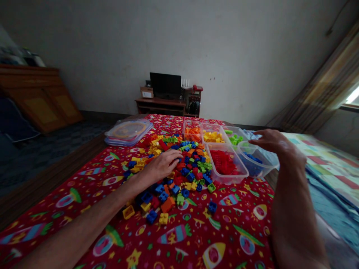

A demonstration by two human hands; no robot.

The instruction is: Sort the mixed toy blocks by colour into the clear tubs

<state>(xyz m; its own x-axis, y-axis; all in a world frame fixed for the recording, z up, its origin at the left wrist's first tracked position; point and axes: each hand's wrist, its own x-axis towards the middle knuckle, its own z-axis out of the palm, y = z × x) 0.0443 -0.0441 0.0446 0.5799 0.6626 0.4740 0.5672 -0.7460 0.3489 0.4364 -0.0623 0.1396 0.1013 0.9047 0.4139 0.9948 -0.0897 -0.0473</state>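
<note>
A mixed pile of toy building bricks in red, blue, yellow, green and orange lies on a red patterned cloth. My left hand reaches into the pile, its fingers curled down among the bricks; whatever they hold is hidden. Above a clear tub of blue bricks hovers my right hand, thumb and fingers apart, with nothing visible between them. Left of that tub, a clear tub contains red bricks. Behind stand tubs with orange bricks, yellow bricks and green bricks.
Stacked clear lids lie at the table's back left. One blue brick sits apart, nearer me. Beyond the table are a desk with a monitor and a wooden cabinet. A bed with a checked cover is on the right.
</note>
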